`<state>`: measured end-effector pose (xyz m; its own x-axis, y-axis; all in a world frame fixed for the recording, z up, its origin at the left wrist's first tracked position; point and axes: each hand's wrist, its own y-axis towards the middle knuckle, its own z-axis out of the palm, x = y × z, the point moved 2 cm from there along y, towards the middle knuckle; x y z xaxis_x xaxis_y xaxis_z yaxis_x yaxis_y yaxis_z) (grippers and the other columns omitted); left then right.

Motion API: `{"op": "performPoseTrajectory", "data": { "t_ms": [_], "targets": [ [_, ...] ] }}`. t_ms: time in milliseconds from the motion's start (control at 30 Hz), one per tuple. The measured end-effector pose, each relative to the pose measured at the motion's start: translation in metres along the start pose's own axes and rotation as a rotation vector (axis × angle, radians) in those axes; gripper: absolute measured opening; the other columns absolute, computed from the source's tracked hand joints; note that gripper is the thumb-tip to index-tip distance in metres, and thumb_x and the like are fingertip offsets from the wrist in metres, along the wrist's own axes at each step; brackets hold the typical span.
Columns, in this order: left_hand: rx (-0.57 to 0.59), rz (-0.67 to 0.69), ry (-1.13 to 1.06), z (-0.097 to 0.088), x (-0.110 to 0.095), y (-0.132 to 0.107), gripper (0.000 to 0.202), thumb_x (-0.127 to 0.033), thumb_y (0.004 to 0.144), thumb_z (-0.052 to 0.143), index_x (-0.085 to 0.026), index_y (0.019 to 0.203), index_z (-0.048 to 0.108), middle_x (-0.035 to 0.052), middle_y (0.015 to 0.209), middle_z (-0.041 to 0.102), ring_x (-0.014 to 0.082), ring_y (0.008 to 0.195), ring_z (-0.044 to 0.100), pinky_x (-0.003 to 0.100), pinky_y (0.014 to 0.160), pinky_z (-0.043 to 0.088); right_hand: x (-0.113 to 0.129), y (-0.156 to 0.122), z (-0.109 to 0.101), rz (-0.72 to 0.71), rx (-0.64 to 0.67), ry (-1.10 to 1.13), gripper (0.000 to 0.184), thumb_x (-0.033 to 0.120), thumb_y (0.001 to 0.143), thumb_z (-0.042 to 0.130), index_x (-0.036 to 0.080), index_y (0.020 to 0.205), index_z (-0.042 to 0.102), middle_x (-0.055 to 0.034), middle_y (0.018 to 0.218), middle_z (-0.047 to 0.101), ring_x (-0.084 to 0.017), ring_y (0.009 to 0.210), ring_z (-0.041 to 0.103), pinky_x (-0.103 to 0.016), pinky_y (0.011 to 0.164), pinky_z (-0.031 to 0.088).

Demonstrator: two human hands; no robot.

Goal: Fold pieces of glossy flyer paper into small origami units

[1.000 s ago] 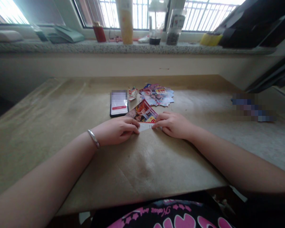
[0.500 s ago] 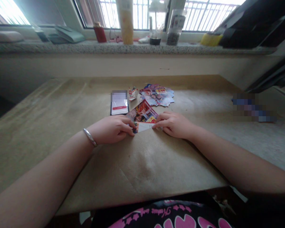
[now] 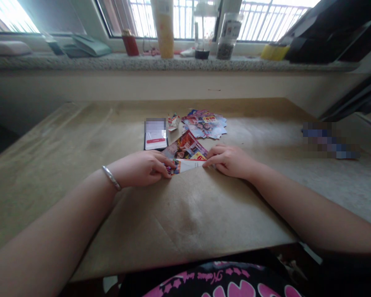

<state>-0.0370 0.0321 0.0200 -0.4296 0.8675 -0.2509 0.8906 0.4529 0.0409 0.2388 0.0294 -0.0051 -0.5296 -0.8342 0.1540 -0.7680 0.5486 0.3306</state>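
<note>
A colourful printed paper flyer (image 3: pixel 185 145) lies on the table with its near edge folded over, showing a white strip of its back. My left hand (image 3: pixel 144 168), a silver bangle at its wrist, holds the left end of the fold with curled fingers. At the right end my right hand (image 3: pixel 227 161) has its fingers closed on the paper and pressed down to the table. Just beyond the flyer a fanned pile of similar flyers (image 3: pixel 205 124) lies flat. Left of that pile sits a small folded paper piece (image 3: pixel 173 122).
A phone (image 3: pixel 155 140) with a lit screen lies beyond my left hand. Farther right is a blurred-out bluish item (image 3: pixel 327 142). Bottles, including a red one (image 3: pixel 130 43), stand on the stone windowsill (image 3: pixel 92 62) behind the table (image 3: pixel 185 222).
Both hands have slid slightly apart along the folded edge, the left one leftward and the right one rightward. More of the white strip shows between them.
</note>
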Motion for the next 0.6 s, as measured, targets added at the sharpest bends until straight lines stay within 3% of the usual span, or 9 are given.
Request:
{"op": "performPoseTrajectory", "data": {
  "t_ms": [333, 600],
  "targets": [
    [0.074, -0.055, -0.096, -0.005, -0.001, -0.003, 0.032, -0.012, 0.078, 0.051, -0.027, 0.093, 0.074, -0.0008, 0.117, 0.065, 0.0168, 0.106, 0.06, 0.028, 0.096, 0.046, -0.01, -0.007, -0.008, 0.065, 0.072, 0.023, 0.034, 0.011, 0.081, 0.045, 0.024, 0.09, 0.075, -0.0044, 0.095, 0.07, -0.017, 0.085, 0.063, -0.029, 0.077, 0.048],
    [0.023, -0.064, -0.165, -0.002, 0.0, -0.002, 0.024, -0.017, 0.082, 0.05, -0.022, 0.085, 0.073, 0.0022, 0.114, 0.064, 0.0161, 0.103, 0.058, 0.028, 0.096, 0.044, -0.022, -0.011, -0.01, 0.09, 0.043, 0.044, 0.031, 0.01, 0.079, 0.045, 0.022, 0.081, 0.074, -0.0043, 0.09, 0.07, -0.016, 0.081, 0.063, -0.028, 0.076, 0.048]
  ]
}}
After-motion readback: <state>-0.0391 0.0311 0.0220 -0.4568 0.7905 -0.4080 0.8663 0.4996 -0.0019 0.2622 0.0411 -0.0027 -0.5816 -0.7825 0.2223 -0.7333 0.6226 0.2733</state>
